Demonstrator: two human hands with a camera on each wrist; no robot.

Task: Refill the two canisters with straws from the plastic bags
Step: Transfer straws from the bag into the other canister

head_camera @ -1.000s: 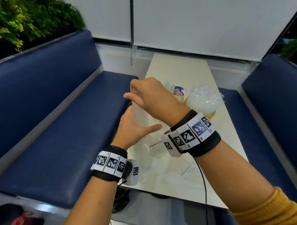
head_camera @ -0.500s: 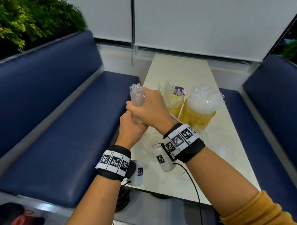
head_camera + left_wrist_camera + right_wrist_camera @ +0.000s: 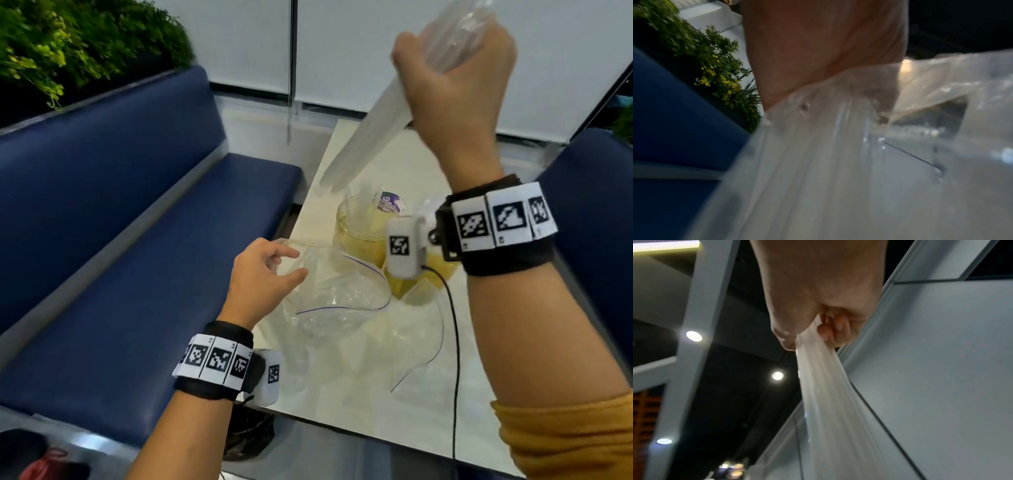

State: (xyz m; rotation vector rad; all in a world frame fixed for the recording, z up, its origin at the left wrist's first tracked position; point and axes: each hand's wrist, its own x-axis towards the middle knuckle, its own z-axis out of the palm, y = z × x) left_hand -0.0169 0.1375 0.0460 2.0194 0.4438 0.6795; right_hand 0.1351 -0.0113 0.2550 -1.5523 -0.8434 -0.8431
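Clear wrapped straws [image 3: 363,144] are gripped in the raised right hand [image 3: 455,89], upper right. Lower centre, the left hand [image 3: 260,277], fingers loosely curled, touches an emptied plastic bag [image 3: 342,291].

Left hand [image 3: 824,48] on clear plastic bag [image 3: 838,170], plant [image 3: 715,65] behind

A long pale table [image 3: 346,150] stands between two dark blue padded benches, the left bench [image 3: 144,240] and the right bench [image 3: 596,192]. Behind them white roller blinds [image 3: 359,51] cover the window, and a thin cord [image 3: 289,102] hangs down. Green plants [image 3: 68,41] with small yellow leaves grow behind the left bench. Round ceiling lamps [image 3: 777,375] shine on a dark ceiling.
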